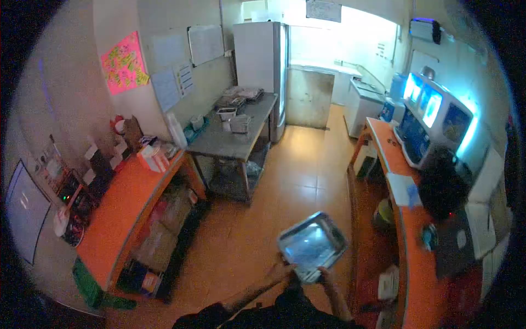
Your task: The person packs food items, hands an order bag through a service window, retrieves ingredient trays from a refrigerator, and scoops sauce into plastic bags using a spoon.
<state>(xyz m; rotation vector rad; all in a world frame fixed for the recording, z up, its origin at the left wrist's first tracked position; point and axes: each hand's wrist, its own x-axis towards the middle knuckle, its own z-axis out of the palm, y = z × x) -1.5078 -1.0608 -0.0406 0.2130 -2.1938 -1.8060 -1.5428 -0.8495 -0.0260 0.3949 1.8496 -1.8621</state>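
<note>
A shiny rectangular metal tray (311,241) is held in front of my body, tilted, above the tiled floor. My left hand (280,272) grips its near left edge. At the near right edge, my right hand (327,276) has its fingers closed on the rim. Light reflects off the tray's inner surface, and its contents, if any, are hard to make out.
An orange counter (123,203) curves along the left, and another orange counter (424,257) runs along the right. Ahead on the left, a metal table (224,143) bears trays and containers beside a tall white fridge (257,57). A white chest unit (364,104) stands further back.
</note>
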